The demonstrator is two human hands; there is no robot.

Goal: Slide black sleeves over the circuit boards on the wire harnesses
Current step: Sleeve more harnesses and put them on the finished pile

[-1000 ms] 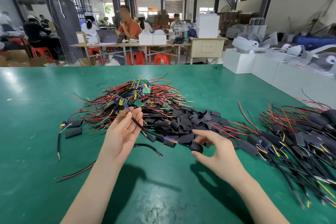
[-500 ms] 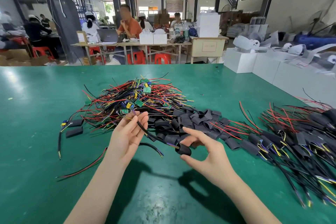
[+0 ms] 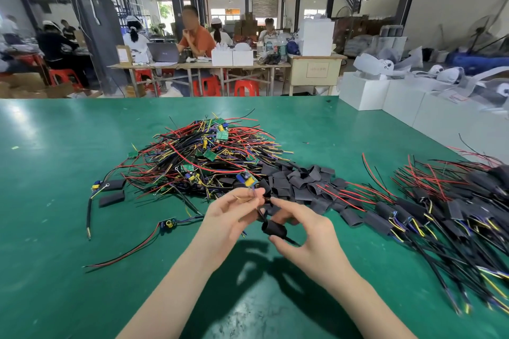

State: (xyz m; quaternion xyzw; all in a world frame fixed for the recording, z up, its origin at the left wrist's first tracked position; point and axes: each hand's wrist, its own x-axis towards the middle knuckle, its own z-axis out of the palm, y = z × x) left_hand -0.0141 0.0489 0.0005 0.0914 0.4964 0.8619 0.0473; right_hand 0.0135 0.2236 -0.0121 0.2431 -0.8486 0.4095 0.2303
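Above the green table [image 3: 82, 228], the left hand [image 3: 228, 217] pinches the thin wires of a wire harness whose circuit board [image 3: 246, 180] stands just above its fingers [image 3: 249, 201], while the right hand [image 3: 305, 231] grips a black sleeve [image 3: 272, 229] between thumb and curled fingers, just below the left fingertips.

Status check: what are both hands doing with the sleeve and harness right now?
Left hand pinching harness wires below circuit board. Right hand holding black sleeve. Sleeve not yet over board.
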